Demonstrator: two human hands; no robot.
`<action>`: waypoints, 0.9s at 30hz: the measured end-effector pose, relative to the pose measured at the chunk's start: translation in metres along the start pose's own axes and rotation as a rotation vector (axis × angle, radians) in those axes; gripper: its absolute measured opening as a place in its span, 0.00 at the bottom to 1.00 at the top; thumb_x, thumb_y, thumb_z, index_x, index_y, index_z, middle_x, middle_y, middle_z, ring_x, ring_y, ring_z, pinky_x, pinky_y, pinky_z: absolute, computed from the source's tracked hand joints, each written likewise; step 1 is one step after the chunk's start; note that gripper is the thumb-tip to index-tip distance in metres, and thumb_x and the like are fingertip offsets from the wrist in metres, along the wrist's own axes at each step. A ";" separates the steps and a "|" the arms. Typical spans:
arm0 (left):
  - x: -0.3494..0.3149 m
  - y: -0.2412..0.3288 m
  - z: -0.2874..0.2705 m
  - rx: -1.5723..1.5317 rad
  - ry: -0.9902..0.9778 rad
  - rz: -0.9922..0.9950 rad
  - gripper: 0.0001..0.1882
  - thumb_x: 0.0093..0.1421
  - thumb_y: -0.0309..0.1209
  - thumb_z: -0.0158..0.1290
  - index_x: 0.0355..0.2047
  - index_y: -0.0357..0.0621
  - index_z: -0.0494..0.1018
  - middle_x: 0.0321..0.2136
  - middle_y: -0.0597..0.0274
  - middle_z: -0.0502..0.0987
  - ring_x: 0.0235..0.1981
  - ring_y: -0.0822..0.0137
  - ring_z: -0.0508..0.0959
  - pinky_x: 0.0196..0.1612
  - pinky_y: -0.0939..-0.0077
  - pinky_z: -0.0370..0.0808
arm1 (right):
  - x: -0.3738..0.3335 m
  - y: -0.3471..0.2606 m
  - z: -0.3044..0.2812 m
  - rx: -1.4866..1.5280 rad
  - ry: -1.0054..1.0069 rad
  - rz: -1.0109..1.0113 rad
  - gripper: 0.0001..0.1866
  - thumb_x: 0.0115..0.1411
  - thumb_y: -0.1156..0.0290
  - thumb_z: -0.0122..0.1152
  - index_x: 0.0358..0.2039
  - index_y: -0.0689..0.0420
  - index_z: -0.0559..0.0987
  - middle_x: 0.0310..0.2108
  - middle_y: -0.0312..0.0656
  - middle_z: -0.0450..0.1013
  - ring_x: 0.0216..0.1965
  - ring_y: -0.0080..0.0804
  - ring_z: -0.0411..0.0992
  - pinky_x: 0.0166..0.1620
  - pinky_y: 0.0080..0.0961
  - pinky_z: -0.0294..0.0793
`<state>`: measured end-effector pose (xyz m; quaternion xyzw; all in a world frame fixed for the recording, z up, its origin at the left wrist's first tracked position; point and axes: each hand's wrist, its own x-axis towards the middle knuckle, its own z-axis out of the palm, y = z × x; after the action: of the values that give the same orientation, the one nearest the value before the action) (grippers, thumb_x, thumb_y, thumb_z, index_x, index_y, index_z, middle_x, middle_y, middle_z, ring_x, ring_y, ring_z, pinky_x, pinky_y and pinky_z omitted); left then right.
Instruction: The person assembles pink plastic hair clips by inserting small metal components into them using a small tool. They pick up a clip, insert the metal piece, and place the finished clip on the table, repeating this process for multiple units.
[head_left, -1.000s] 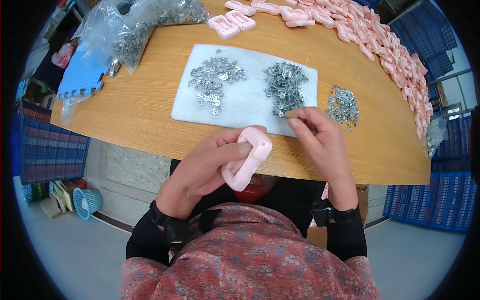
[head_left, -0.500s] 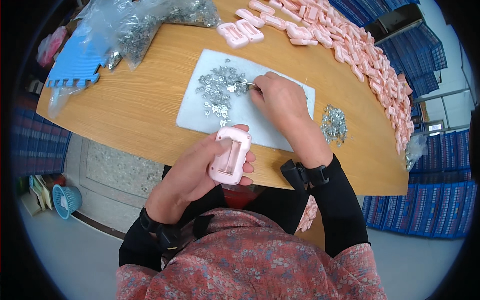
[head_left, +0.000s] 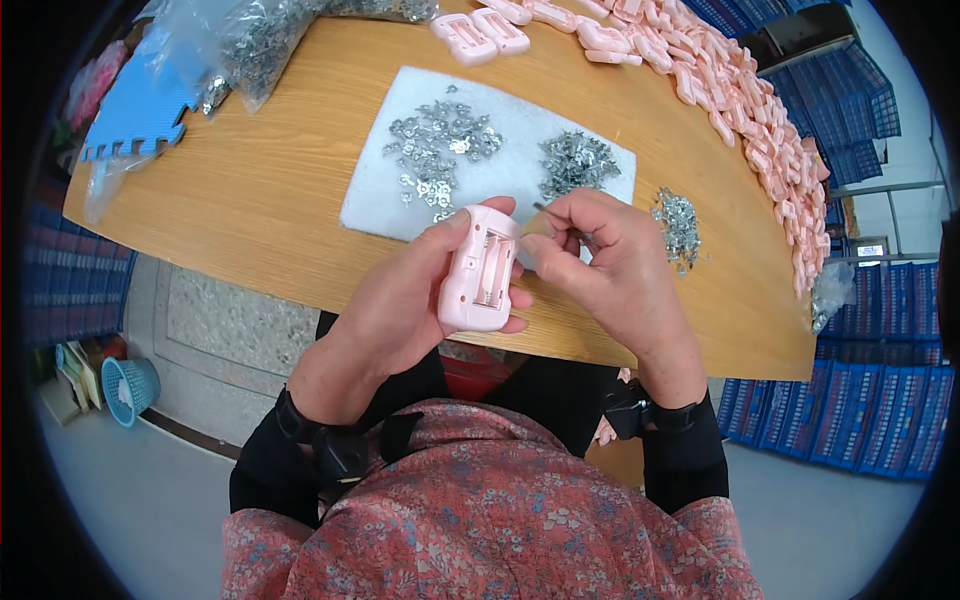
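My left hand (head_left: 375, 315) is closed around a pink plastic battery case (head_left: 459, 290), its open battery slot facing up with small metal contacts inside. Just to the right, my right hand (head_left: 630, 285) pinches a pair of thin dark tweezers (head_left: 548, 211), mostly covered by the fingers. Whether the tips hold anything is too small to tell. Beyond both hands lies a white foam sheet (head_left: 520, 115). Flat metal contact pieces (head_left: 440, 140) are scattered on its left part, and a denser heap of metal springs or contacts (head_left: 578, 163) sits on its right.
Another little heap of metal parts (head_left: 677, 230) rests on the wooden table (head_left: 270, 190) at right. Many pink cases (head_left: 720, 100) pile along the far right edge. Plastic bags of metal parts (head_left: 262, 45) and a blue foam mat (head_left: 140, 110) lie at far left.
My right hand has come back from the metal pieces on the foam sheet to beside the case, uncovering the right heap. My left hand has raised and tilted the case slightly.
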<state>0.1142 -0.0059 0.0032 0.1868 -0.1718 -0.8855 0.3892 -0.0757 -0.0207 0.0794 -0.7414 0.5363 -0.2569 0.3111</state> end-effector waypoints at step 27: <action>0.010 -0.018 0.019 0.091 0.020 -0.062 0.27 0.75 0.45 0.29 0.65 0.43 0.58 0.43 0.52 0.75 0.41 0.59 0.80 0.44 0.60 0.81 | -0.044 0.031 0.012 0.269 0.211 0.026 0.13 0.60 0.76 0.61 0.46 0.61 0.75 0.32 0.38 0.73 0.31 0.28 0.74 0.34 0.24 0.75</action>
<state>0.0878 0.0008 0.0092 0.2185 -0.2020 -0.8865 0.3545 -0.0999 0.0166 0.0466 -0.6550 0.5362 -0.3989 0.3527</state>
